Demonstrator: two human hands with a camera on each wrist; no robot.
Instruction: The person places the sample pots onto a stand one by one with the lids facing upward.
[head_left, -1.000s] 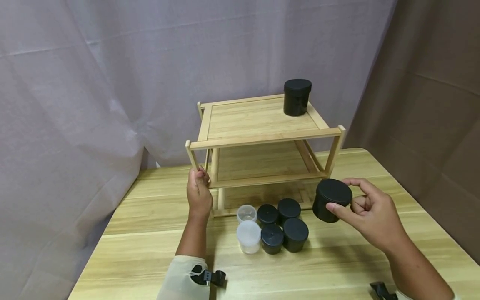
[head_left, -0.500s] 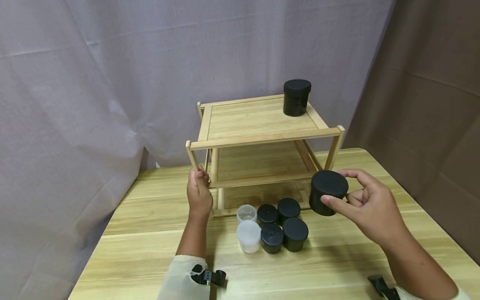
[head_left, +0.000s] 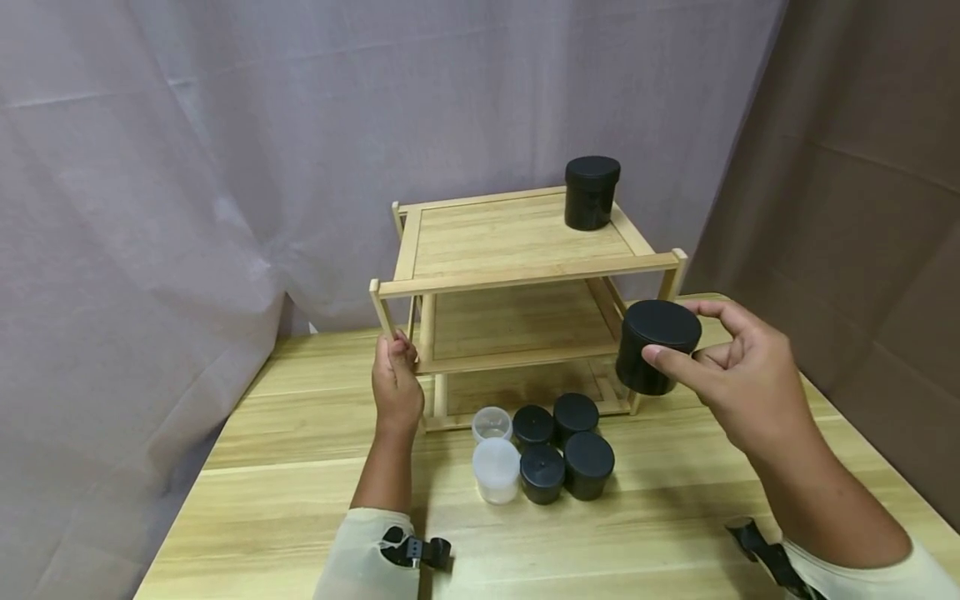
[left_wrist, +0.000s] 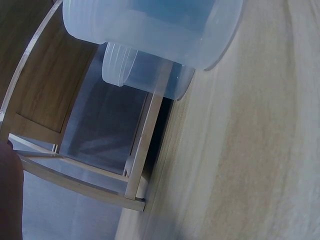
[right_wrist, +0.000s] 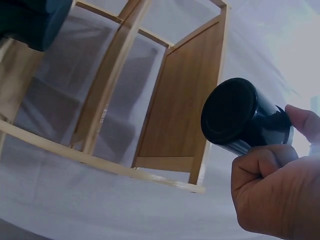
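Observation:
My right hand (head_left: 738,375) pinches a black lidded jar (head_left: 654,350) between thumb and fingers, holding it upright above the table at the right front of the wooden shelf rack. In the right wrist view the underside of this jar (right_wrist: 230,110) shows. My left hand (head_left: 397,387) grips the front left post of the three-tier shelf rack (head_left: 517,275); only a thumb shows at the edge of the left wrist view. Another black jar (head_left: 591,196) stands on the top shelf at the back right corner.
In front of the rack, two translucent tubs (head_left: 497,468) and several black jars (head_left: 588,462) stand close together on the wooden table (head_left: 285,500). A grey curtain (head_left: 225,150) hangs behind, and a brown one (head_left: 847,183) on the right.
My right hand has raised the black jar, moving it up and away from the table toward the rack's right front corner. The left hand keeps its grip on the post.

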